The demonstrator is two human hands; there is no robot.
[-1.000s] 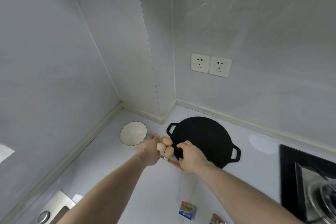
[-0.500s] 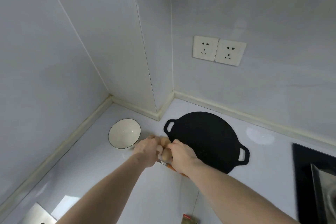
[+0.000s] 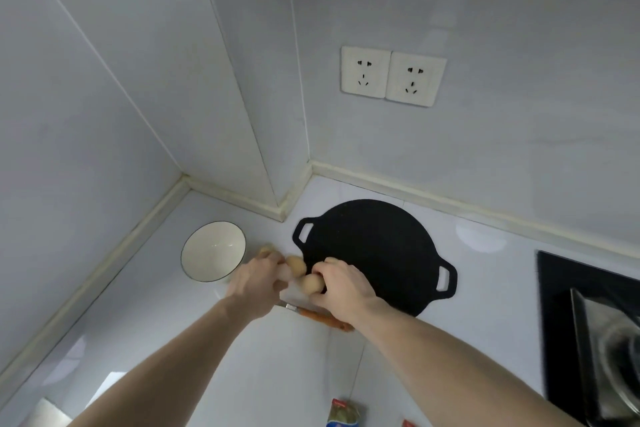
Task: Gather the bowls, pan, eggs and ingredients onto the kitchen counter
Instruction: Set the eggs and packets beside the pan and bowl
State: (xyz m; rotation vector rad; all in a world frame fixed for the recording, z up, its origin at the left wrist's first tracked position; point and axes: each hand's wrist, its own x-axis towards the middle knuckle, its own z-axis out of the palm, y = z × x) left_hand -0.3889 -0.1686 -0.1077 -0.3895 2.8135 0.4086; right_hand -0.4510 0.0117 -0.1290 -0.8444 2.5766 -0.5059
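Two eggs [image 3: 304, 276] between bowl [image 3: 213, 251] and pan [image 3: 374, 255], near worktop's back corner. Right hand [image 3: 343, 288] curled round nearer egg; left hand [image 3: 256, 284] touching them, grip unclear.

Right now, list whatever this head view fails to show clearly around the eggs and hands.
- Egg count: the left hand and right hand cover part of the eggs.
- Orange-handled utensil: its working end is hidden under the hands.
- Packets: cut off by the bottom edge, labels unreadable.
- Stove: cropped by the right edge.

Eggs [image 3: 300, 274] between bowl [image 3: 213, 251] and pan [image 3: 374, 253]
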